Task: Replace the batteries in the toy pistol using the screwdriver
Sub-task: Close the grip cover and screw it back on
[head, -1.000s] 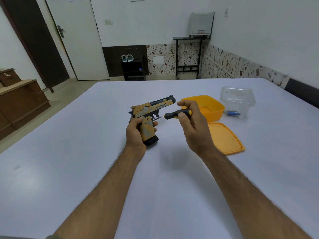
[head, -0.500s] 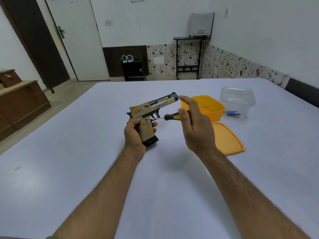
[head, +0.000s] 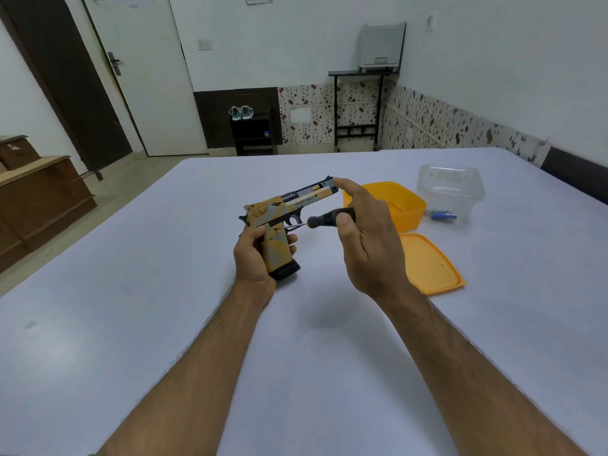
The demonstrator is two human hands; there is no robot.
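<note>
Gripping the toy pistol (head: 286, 225) by its grip above the worktop (head: 164, 291), the left hand (head: 255, 255) steadies it; right hand (head: 365, 235) fingers pinch the screwdriver (head: 329, 218), tip at the grip. Risk: tip slipping off, stripping the screw.

grip of toy pistol (head: 279, 248): mostly covered by left hand (head: 253, 255)
screwdriver (head: 329, 218) handle end: hidden behind right hand (head: 368, 238)
tip at pistol: too small to tell
blue items beside pistol-side clear tub (head: 450, 189): unclear
</note>
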